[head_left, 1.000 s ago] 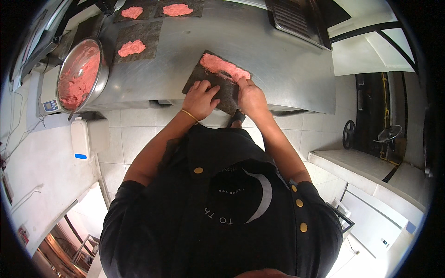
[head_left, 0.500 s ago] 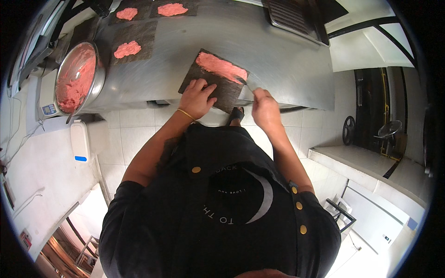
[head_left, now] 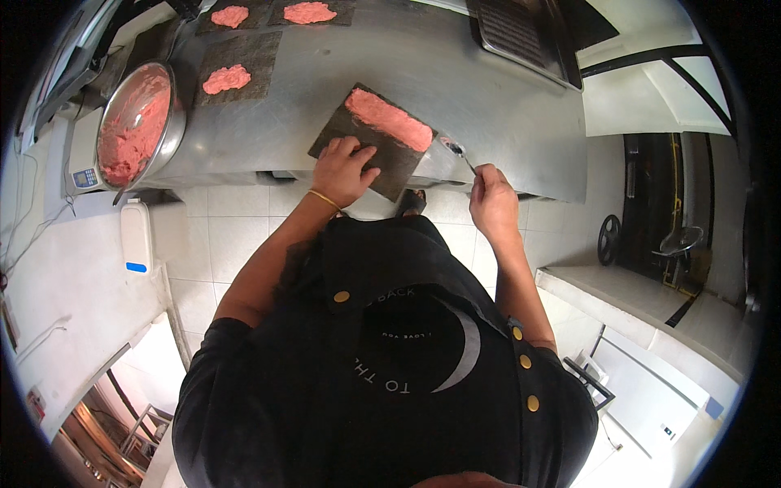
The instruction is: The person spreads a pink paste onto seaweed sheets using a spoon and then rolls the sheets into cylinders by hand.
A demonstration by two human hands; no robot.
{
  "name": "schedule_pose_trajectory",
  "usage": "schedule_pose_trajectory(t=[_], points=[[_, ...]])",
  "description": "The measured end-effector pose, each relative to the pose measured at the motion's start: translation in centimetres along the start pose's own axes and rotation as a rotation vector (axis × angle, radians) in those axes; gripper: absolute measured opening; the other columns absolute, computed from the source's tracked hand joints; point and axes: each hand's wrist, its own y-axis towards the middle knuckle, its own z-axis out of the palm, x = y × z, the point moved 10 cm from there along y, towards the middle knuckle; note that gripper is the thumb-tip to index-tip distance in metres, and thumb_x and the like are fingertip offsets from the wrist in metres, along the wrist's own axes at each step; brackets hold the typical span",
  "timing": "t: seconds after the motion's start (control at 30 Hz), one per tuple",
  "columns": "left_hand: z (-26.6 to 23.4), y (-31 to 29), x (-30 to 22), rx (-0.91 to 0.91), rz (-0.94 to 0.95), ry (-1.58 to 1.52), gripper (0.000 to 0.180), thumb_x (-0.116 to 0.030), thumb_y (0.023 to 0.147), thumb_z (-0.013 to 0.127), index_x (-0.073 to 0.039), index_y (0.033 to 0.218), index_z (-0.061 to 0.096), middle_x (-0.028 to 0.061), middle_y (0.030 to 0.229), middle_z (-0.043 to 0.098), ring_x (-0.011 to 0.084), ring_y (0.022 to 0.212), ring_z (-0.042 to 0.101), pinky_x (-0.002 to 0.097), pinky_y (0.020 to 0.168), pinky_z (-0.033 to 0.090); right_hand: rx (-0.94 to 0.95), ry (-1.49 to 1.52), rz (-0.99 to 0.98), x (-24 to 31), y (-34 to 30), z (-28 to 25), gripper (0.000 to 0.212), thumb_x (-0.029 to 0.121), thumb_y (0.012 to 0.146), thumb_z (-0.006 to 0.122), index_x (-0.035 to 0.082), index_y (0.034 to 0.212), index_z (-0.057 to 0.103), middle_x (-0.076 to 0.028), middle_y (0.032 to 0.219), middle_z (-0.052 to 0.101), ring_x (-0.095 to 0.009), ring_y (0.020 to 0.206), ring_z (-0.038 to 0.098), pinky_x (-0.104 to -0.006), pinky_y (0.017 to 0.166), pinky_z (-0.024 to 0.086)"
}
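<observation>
A dark sheet that looks like nori (head_left: 380, 163) lies askew at the table's near edge, its near corner reaching past that edge. Along its far side runs a band of pink paste (head_left: 389, 119), fairly even and about the sheet's length. My left hand (head_left: 343, 172) rests on the sheet's near left part, fingers spread and pressing down, holding nothing. Gripped by its handle in my right hand (head_left: 494, 199) is a metal spoon (head_left: 454, 149). Its bowl is just right of the sheet, apart from the paste, over the table.
A steel bowl (head_left: 174, 130) of pink paste is tilted on a scale (head_left: 85, 177) at the left. Three more sheets with paste dollops, one being the nearest dollop (head_left: 227, 79), lie at the far left of the steel table (head_left: 488, 122). A ridged tray (head_left: 529, 41) stands far right.
My right hand and the spoon have moved right, off the paste and clear of the sheet. The paste's right end is now smoother and fuller. My left hand stays on the sheet.
</observation>
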Motion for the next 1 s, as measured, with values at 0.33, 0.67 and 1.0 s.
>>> schedule_pose_trajectory(t=[0.33,0.67,1.0], points=[[-3.2,-0.6,2.7,-0.141,-0.259,0.180,0.039,-0.034,0.083,0.085,-0.014,0.116,0.078,0.0128,0.118,0.066,0.0348,0.113,0.062,0.0462,0.097,0.052,0.345,-0.016,-0.387,5.6,6.0,3.6,0.023,0.015,0.090,0.064,0.011,0.112,0.069,-0.015,0.094,0.070,-0.040,0.084,0.071,-0.0510,0.077,0.058],[-2.6,-1.0,1.9,-0.092,-0.519,0.186,0.041,-0.025,0.085,0.083,-0.012,0.123,0.075,0.0147,0.131,0.066,0.0349,0.121,0.065,0.0431,0.105,0.054,0.502,0.009,-0.658,4.5,10.1,4.6,0.020,0.019,0.095,0.058,0.012,0.107,0.072,-0.016,0.099,0.071,-0.037,0.089,0.072,-0.0508,0.081,0.059],[-2.0,-0.9,2.0,-0.085,-0.633,0.145,0.043,-0.023,0.087,0.082,-0.012,0.128,0.072,0.0138,0.136,0.064,0.0339,0.124,0.064,0.0416,0.106,0.054,0.546,0.119,-0.832,11.8,17.2,10.8,0.018,0.020,0.096,0.061,0.013,0.104,0.075,-0.016,0.094,0.072,-0.041,0.089,0.070,-0.0531,0.080,0.055]])
